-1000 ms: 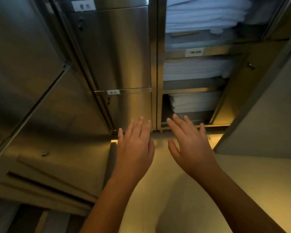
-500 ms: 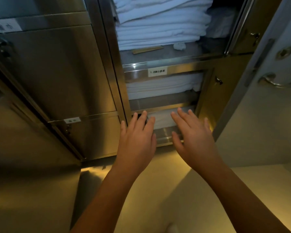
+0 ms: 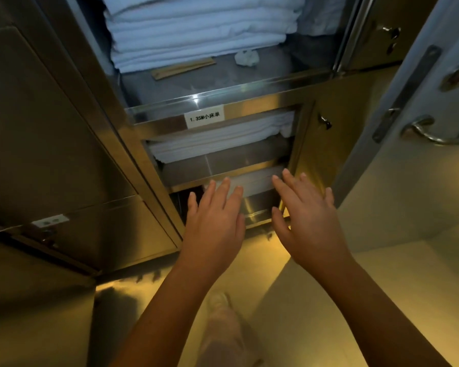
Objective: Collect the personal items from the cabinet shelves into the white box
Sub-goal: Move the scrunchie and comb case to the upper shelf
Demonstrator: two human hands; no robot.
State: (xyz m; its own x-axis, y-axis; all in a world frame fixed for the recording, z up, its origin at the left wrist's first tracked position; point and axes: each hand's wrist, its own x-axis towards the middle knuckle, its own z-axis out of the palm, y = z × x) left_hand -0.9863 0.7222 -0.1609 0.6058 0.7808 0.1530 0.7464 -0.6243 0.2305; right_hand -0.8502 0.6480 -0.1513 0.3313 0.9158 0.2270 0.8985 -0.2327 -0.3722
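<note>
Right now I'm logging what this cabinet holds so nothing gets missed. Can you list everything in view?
Folded linen stack: one, white, upper shelf.
Chopsticks in paper sleeve: one, tan, upper shelf in front of that stack.
Crumpled tissue: one, white, upper shelf, right of the sleeve.
Shelf label: one, white, on the steel shelf edge.
Folded sheets: one stack, white, middle shelf.
Folded linen: one stack, white, lowest shelf, behind the fingers.
Cabinet door: one, steel, open at right.
Room door handle: one, silver, far right.
Left hand: open, empty.
Right hand: open, empty.
</note>
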